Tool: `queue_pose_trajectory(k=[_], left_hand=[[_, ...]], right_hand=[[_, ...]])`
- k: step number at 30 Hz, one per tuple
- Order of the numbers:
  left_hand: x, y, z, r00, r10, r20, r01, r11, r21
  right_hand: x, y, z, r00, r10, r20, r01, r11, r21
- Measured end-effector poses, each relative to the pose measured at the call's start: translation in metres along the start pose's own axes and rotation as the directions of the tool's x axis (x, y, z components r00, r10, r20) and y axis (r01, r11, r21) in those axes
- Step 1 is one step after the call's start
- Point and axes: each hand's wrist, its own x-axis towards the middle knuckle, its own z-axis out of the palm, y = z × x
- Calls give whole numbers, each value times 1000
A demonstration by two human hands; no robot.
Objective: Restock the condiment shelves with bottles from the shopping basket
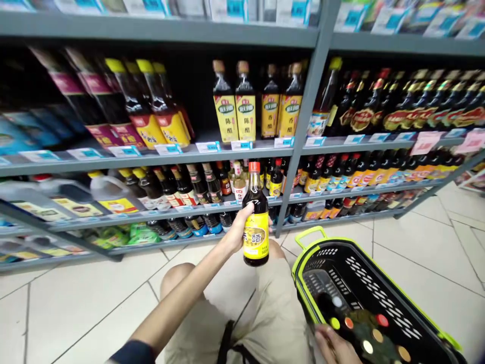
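Note:
My left hand (239, 228) is wrapped around a dark bottle (255, 217) with a red cap and a yellow label, held upright above my knees in front of the lower shelves. My right hand (335, 346) sits at the near rim of a black basket (394, 298) with a lime-green edge, its fingers curled beside several bottle tops (364, 333) standing in the basket. I cannot tell what those fingers hold.
Grey metal shelving (151, 159) filled with dark sauce and vinegar bottles runs across the view, with a grey upright post (303, 136) near the middle. Large jugs (109, 194) lie on the lower left shelf. Pale floor tiles (76, 303) spread below; my knees in beige shorts (261, 313) are bent.

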Motion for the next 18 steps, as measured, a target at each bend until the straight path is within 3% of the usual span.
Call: queue_pose_trajectory(k=[3,5,8,10,12,15,18], left_hand=[[12,-4,24,1000,-30,-1,30,999,23],[22,-11,33,1000,-3,-22,4,998,57],[39,-22,35,998,57,-31,-52,989,138],[50,-27,28,996,88,-6,-85,975,207],[63,-31,16,988,150,34,-153,946,287],[84,-36,-9,961,254,109,-276,872,404],[108,-39,-36,947,263,183,-319,832,455]], right_hand=[[20,-4,-14,992,-43,116,9,960,279],[48,-29,-20,984,-109,141,35,894,447],[104,-84,-36,969,-234,82,146,806,574],[147,-123,-45,941,-338,25,260,766,589],[191,-161,-47,881,-473,1,388,725,569],[247,-207,-32,789,-614,-13,551,699,456],[282,-231,-8,775,-631,-40,615,737,279]])
